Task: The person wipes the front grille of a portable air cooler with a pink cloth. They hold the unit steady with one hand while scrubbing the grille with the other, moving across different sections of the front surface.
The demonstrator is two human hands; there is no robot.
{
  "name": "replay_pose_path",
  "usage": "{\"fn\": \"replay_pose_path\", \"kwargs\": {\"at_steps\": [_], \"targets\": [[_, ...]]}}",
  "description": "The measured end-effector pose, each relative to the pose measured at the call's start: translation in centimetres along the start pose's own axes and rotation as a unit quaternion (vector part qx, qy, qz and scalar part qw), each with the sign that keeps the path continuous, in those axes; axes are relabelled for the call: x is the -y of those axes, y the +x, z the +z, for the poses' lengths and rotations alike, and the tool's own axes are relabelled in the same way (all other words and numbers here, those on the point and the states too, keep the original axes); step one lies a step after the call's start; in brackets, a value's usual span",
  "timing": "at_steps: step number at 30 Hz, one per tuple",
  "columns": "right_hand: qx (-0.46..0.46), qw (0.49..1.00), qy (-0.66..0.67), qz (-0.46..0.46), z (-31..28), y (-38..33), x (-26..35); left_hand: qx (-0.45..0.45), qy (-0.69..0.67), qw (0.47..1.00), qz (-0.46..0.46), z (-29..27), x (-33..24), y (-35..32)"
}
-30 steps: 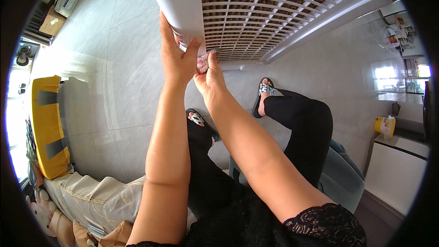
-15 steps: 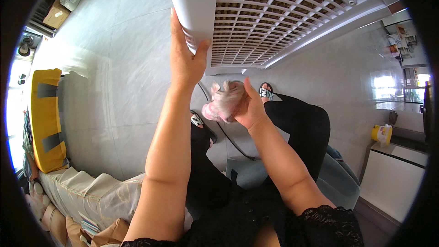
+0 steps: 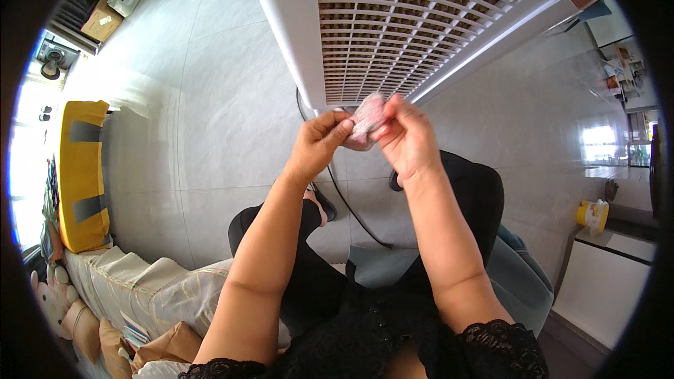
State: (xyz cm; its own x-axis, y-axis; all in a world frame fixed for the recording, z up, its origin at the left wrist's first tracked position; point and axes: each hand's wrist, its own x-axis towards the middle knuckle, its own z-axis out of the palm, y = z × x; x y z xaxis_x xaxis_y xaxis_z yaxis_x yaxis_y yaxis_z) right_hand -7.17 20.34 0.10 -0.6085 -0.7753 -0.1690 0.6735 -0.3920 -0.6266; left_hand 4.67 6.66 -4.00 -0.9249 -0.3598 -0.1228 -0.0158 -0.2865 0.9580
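A crumpled pink-and-white cloth (image 3: pixel 368 118) is held between my two hands, close in front of a tall white appliance with a grille (image 3: pixel 379 31). My left hand (image 3: pixel 317 142) pinches the cloth's left side between thumb and fingers. Gripping its right side, my right hand (image 3: pixel 408 137) has its fingers curled in. Brownish textured material shows behind the grille's openings. The hands stand just below the grille's lower edge, and part of the cloth is hidden behind the fingers.
A black cable (image 3: pixel 349 212) runs over the grey tiled floor between my feet. To the left are a yellow case (image 3: pixel 83 175) and a cloth-covered sofa (image 3: pixel 165 284). On the right, a yellow tub (image 3: pixel 592 215) stands on a white cabinet (image 3: pixel 600 284).
My left hand has left the appliance's side edge and come down to grasp the cloth. My right hand has raised the cloth slightly toward the grille. The view has shifted a little.
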Motion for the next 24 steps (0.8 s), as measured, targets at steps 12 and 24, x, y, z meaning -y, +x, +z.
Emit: {"fn": "replay_pose_path", "kwargs": {"at_steps": [12,24], "targets": [[-0.048,0.837,-0.53,-0.124,-3.5,-0.8,-5.1,-0.268,0.021,0.959,-0.093,0.7,0.2,1.0],[-0.107,0.989,-0.09,0.044,-3.7,2.1,-8.0,-0.376,0.198,0.905,-0.018,-4.3,0.2,2.9]]}}
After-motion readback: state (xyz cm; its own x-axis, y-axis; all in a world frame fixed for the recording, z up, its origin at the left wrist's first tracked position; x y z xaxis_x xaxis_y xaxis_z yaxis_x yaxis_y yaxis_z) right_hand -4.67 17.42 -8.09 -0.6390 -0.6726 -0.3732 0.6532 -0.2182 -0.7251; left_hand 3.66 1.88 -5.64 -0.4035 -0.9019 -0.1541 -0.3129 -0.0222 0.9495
